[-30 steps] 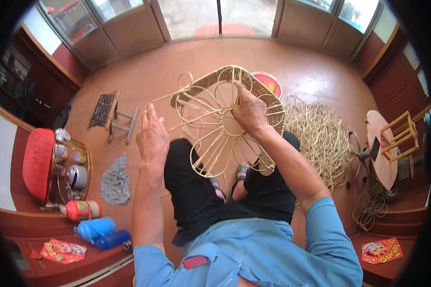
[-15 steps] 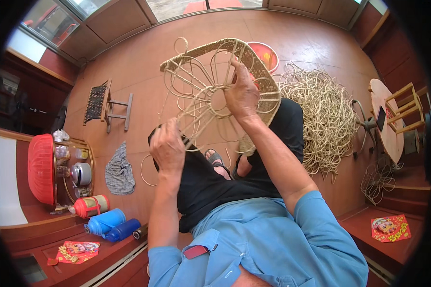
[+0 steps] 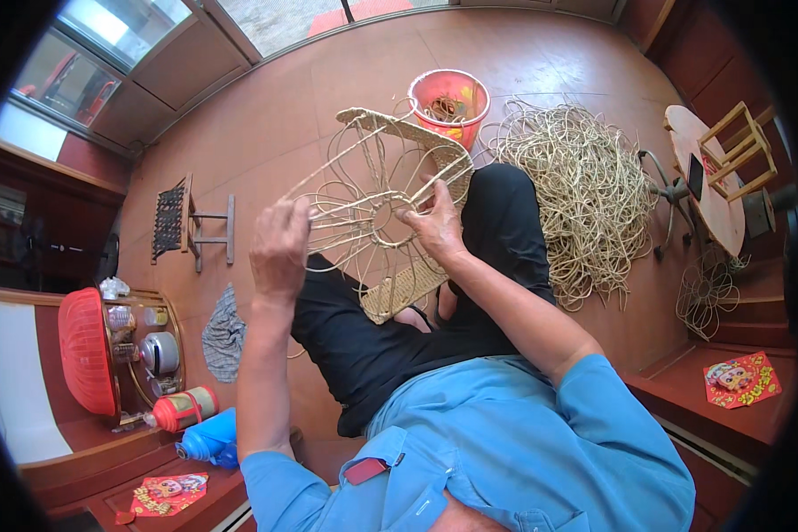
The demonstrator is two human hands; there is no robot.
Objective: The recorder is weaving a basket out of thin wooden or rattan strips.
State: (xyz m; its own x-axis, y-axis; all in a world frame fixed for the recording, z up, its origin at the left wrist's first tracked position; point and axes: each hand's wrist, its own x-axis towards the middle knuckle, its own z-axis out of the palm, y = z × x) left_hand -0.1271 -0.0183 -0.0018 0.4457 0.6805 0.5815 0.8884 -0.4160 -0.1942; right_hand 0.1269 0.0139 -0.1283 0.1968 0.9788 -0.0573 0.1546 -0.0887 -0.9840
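Observation:
A straw-coloured woven piece (image 3: 414, 131) is held above my lap. It has a small round centre ring with cords and loops fanning out like spokes, and a broad braided band along its far and near sides. My right hand (image 3: 436, 226) grips it beside the centre ring, thumb and fingers pinched on the cords there. To the left, my left hand (image 3: 281, 248) is closed at the end of a straw cord (image 3: 332, 164) stretched taut from the piece's far side. Other spoke cords end close to that hand. What lies inside its curled fingers is hidden.
A red bucket (image 3: 449, 82) with cord scraps stands beyond the piece. Right of my knee lies a big heap of straw cord (image 3: 585, 208). A woven-seat stool (image 3: 173, 220), a grey cloth (image 3: 225, 337) and flasks (image 3: 183, 408) are on the left; a round wooden table (image 3: 709, 191) is on the right.
The woven piece has come lower and nearer, turning in my hands. My left hand has moved up and left, drawing a cord taut. My right hand has dropped from the upper spokes to the centre ring.

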